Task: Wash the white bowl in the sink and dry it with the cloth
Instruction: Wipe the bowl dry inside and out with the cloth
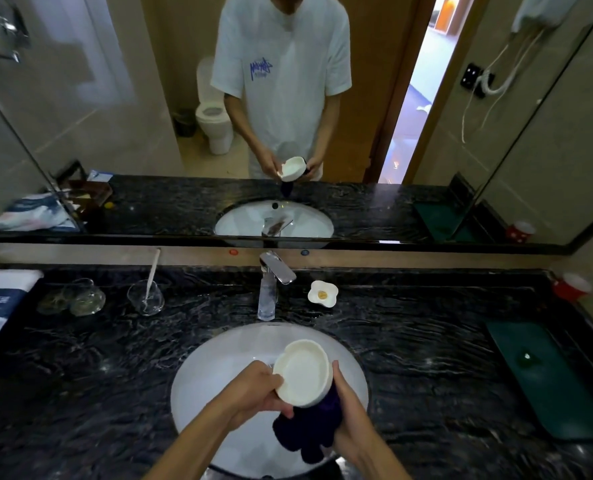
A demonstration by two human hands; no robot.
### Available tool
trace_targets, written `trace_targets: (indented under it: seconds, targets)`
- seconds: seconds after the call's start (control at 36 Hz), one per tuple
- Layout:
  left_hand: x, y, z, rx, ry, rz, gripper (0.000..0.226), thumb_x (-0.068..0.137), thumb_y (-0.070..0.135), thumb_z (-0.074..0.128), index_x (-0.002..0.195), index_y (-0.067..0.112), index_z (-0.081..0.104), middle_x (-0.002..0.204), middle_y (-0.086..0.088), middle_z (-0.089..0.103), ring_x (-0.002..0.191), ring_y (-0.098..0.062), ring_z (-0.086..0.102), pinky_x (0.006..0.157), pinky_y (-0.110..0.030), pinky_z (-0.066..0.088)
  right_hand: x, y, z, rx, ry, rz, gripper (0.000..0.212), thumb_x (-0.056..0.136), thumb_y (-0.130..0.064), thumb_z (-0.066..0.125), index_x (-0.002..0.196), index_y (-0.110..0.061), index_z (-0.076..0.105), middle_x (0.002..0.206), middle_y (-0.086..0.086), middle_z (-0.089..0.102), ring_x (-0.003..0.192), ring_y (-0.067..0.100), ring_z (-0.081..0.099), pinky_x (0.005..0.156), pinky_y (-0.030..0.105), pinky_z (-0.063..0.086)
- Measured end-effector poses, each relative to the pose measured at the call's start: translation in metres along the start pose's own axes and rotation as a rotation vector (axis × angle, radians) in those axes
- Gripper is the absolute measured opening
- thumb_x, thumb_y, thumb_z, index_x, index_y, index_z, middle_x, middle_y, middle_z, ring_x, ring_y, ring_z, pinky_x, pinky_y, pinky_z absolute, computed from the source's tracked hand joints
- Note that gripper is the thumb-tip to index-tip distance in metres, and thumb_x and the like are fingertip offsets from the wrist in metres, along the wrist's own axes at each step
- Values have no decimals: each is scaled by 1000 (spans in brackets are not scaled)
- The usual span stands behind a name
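From the head camera I see the white bowl [302, 373], plain and tilted, held above the sink [198, 382]. My left hand [253, 393] grips its rim; my right hand [345, 400] presses a dark cloth [309, 431] beneath it, fingers mostly hidden, probably curled around the cloth.

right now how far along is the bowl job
Washing looks finished: no water runs from the tap. Drying is in hand: the left hand holds the bowl by its rim over the sink, while the right hand presses the dark cloth under it. Left: finish wiping and set it down.
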State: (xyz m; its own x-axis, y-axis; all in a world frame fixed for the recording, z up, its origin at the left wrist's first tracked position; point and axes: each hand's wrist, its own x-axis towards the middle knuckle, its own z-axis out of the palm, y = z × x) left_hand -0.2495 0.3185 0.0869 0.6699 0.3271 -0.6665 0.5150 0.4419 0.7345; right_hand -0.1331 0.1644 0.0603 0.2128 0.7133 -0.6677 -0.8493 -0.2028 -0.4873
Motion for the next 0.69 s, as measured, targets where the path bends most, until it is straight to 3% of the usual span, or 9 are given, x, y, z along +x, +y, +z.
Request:
trace_targets:
  seconds: [0.11, 0.25, 0.31, 0.42, 0.58, 0.69]
  targets:
    - [-10, 3, -6, 70, 9, -14, 22, 98, -7, 42, 97, -22, 58, 96, -26, 62, 62, -34, 73, 63, -35, 63, -1, 9, -4, -29, 9, 5, 73, 88, -63, 54, 137, -9, 60, 133, 27, 64, 128, 44, 58, 116, 57, 38]
    - [-14, -7, -17, 172, 41, -27, 21, 95, -3, 46, 94, -18, 60, 70, -23, 72, 69, -38, 74, 88, -51, 61, -9, 4, -21, -16, -15, -59, 67, 91, -58, 55, 135, -7, 63, 135, 30, 61, 125, 45, 60, 104, 56, 49]
    - [-16, -8, -17, 190, 3, -26, 24, 95, -1, 47, 97, -21, 60, 72, -23, 73, 72, -38, 74, 92, -53, 59, -13, 0, -19, -5, -35, -69, 67, 92, -62, 53, 134, -12, 65, 138, 27, 60, 127, 45, 59, 104, 57, 49]
    - [-18, -7, -7, 165, -32, -2, 23, 97, -2, 45, 94, -20, 60, 87, -25, 66, 67, -35, 74, 83, -48, 62, -16, -1, -10, -70, -50, -32, 72, 89, -67, 57, 131, -10, 67, 137, 27, 62, 126, 44, 60, 109, 57, 46]
    - [-18, -1, -2, 98, -62, 28, 27, 97, -5, 42, 97, -26, 60, 101, -33, 65, 67, -35, 75, 72, -38, 63, -15, 10, -20, -39, -33, 7, 64, 94, -57, 57, 131, -6, 66, 136, 29, 61, 128, 44, 57, 111, 53, 46]
    - [-12, -7, 2, 47, -33, 82, 26, 96, -5, 45, 93, -24, 63, 95, -20, 66, 67, -35, 72, 74, -41, 63, -22, -2, -51, 15, 54, -38, 66, 95, -56, 52, 127, -1, 68, 134, 30, 62, 125, 47, 59, 110, 55, 46]
